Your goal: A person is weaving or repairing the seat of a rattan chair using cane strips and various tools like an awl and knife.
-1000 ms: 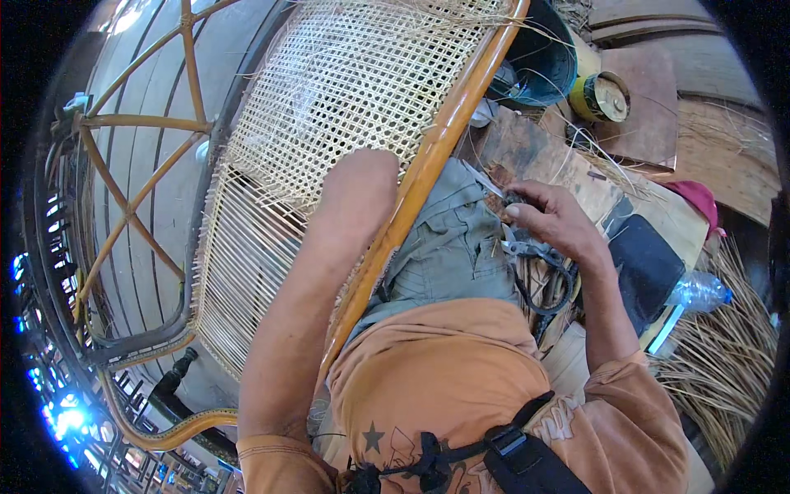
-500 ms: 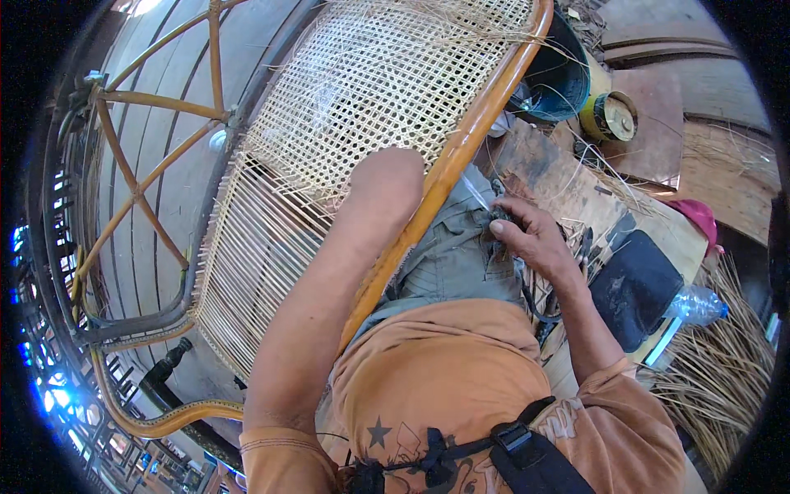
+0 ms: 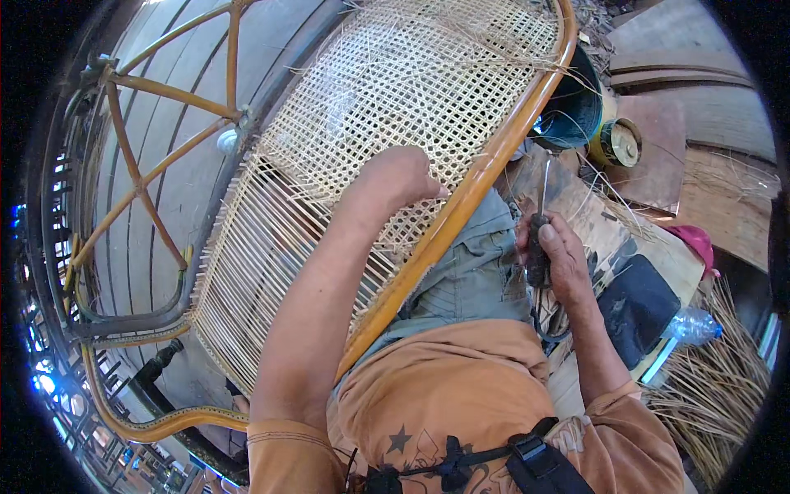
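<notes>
My left hand [image 3: 399, 174] lies on the woven cane panel [image 3: 436, 82], close to its curved wooden rail [image 3: 473, 185]. Its fingers curl downward, with one tip showing toward the rail; whatever they pinch is hidden. On the other side of that rail, above my lap, my right hand [image 3: 566, 257] is closed around an awl-like tool [image 3: 537, 251]. The tool has a dark handle and a thin metal shaft that points away from me. Tight open mesh covers the panel's far part, while its near left part has only parallel strands [image 3: 255, 272].
Beyond the rail stand a dark bucket [image 3: 573, 111] and a yellowish can [image 3: 619, 143]. On the right are a black pad [image 3: 638, 309], a clear plastic bottle [image 3: 693, 326] and a bundle of cane strips [image 3: 708, 395]. A rattan frame [image 3: 136, 185] rises at the left.
My right hand has shifted right and now grips the dark tool with its shaft pointing away. My left hand stays on the mesh, with a fingertip now showing. The whole view has shifted slightly.
</notes>
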{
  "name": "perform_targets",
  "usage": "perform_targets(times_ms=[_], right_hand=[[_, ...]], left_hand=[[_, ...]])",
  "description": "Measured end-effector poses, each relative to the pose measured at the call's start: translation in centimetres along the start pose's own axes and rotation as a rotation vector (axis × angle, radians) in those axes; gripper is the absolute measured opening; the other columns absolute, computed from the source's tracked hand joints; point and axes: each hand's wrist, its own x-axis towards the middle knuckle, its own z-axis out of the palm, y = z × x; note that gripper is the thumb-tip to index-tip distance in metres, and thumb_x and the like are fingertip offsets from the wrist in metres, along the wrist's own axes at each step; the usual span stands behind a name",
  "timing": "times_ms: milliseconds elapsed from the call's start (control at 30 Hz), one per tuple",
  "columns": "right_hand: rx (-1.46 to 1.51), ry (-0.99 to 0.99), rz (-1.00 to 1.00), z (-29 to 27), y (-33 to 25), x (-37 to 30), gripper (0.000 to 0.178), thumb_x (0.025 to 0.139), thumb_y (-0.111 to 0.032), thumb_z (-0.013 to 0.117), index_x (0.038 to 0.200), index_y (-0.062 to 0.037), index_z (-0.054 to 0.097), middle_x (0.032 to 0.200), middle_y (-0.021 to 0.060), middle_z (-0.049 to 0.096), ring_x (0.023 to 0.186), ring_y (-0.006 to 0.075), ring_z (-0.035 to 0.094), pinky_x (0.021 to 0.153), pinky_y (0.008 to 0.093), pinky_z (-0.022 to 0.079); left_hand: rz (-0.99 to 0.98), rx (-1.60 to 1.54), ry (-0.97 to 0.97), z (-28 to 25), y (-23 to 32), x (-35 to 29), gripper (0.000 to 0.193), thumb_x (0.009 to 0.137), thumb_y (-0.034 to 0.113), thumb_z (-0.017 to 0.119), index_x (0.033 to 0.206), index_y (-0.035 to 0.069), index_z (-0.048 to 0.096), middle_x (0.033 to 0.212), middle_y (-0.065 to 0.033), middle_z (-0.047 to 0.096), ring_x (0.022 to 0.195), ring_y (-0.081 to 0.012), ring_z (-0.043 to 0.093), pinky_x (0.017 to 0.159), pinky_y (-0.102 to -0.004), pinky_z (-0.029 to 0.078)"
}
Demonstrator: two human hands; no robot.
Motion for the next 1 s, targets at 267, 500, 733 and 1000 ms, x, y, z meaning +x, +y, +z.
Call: perform_targets(times_ms=[267,500,733,1000], right_hand=[[-0.451,-0.024,-0.341,3.6,-3.6,1.9,0.027,0.08,-0.006,0.063,0.105,-0.0045,0.054,0.097,0.006,0.058,0.093,0.0177,0.056,0.083,0.0285,0.043],[-0.441,-0.019,-0.233,4.6,-5.4,2.5,0.025,0.079,-0.004,0.063,0.102,-0.003,0.055,0.097,0.006,0.058,0.092,0.0159,0.055,0.083,0.0272,0.042],[-0.37,-0.015,-0.177,3.8,-2.8,2.3,0.02,0.08,-0.005,0.06,0.1,-0.0047,0.056,0.093,0.0029,0.058,0.087,0.0108,0.052,0.08,0.0246,0.041],[-0.278,-0.01,-0.2,3.7,-2.3,1.7,0.02,0.082,-0.006,0.06,0.102,-0.0044,0.056,0.095,0.0038,0.059,0.089,0.0115,0.054,0.083,0.025,0.042]], left_hand=[[0.067,-0.042,-0.066,-0.6,-0.5,0.3,0.042,0.073,0.038,0.07,0.065,-0.002,0.059,0.057,-0.0149,0.055,0.053,-0.0263,0.054,0.053,-0.0407,0.042],[0.096,0.012,-0.104,-0.5,-1.0,0.5,0.038,0.071,0.034,0.069,0.068,-0.003,0.062,0.06,-0.0173,0.058,0.054,-0.0283,0.055,0.055,-0.0411,0.044],[0.125,-0.013,-0.196,-1.5,-0.8,0.1,0.039,0.067,0.035,0.071,0.07,-0.003,0.063,0.062,-0.0176,0.059,0.057,-0.0293,0.057,0.057,-0.0415,0.045],[0.027,0.128,-0.103,-0.7,1.5,-1.4,0.035,0.068,0.029,0.075,0.087,0.0,0.068,0.087,-0.0168,0.067,0.084,-0.0297,0.065,0.074,-0.0401,0.052]])
